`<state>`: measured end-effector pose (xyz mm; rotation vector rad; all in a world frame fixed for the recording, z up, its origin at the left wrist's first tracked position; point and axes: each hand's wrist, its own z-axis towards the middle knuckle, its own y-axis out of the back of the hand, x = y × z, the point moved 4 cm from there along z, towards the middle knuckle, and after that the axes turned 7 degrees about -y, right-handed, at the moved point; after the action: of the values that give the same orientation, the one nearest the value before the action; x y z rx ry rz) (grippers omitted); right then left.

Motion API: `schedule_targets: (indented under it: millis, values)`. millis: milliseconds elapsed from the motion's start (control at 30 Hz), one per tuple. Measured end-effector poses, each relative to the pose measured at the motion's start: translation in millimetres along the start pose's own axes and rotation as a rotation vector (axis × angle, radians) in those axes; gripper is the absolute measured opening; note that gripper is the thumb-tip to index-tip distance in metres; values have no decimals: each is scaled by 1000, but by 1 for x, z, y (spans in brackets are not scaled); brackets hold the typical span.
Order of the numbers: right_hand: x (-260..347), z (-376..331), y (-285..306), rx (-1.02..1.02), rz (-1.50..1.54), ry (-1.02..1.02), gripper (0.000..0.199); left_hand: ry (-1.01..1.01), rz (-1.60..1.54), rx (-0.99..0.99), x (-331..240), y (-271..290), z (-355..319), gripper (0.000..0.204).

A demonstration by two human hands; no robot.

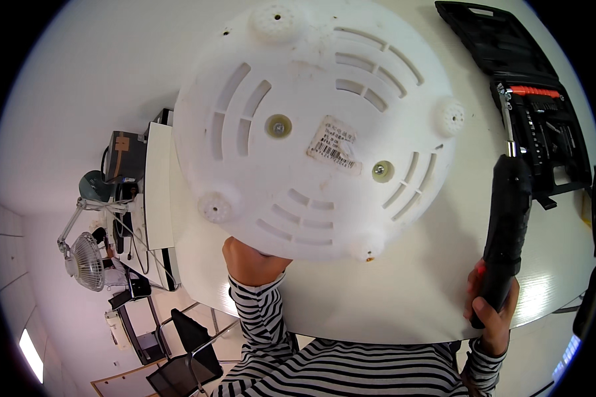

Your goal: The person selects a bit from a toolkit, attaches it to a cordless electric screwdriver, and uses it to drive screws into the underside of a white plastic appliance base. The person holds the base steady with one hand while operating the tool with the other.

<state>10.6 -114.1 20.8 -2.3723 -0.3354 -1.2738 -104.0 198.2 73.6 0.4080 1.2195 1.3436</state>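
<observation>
A large white round appliance base (291, 185) is raised close to the camera, its underside toward me. It has curved vent slots, knobby feet, a worn label (335, 147) and two recessed screws, one left of the label (279, 126) and one right of it (381, 170). My left hand (253, 261) holds it from behind at its lower edge; the fingers are hidden by the base. Farther right, my right hand (496, 314) is closed around the lower end of a black cordless screwdriver (508, 212). The tool points upward with a silver bit, apart from the base.
An open black tool case (543, 132) with bits and a red-handled tool lies at the right of the white table (377, 298). On the left are a dark box (127, 155), a caged lamp (86, 261) and a black chair (192, 337). Another person sits farther back there.
</observation>
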Motion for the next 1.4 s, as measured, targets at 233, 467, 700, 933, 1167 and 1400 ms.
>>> schedule_targets:
  millis: [233, 467, 700, 933, 1167, 1400]
  values:
    - [3, 2, -3, 25, -31, 59, 49, -24, 21, 48, 1, 4, -4, 49]
    - [6, 3, -6, 46, -32, 75, 49, -37, 30, 38, 8, 4, -10, 53]
    - [6, 3, -7, 56, -35, 85, 50, -1, 46, 45, 3, 4, -9, 52]
    - [5, 4, -6, 67, -24, 71, 49, 7, 91, 32, -3, 5, -7, 52]
    - [6, 5, -6, 66, -10, 66, 50, 17, 96, 32, -2, 5, -9, 52]
    - [5, 4, -6, 67, -21, 45, 51, 27, 115, -2, -8, 6, -8, 52]
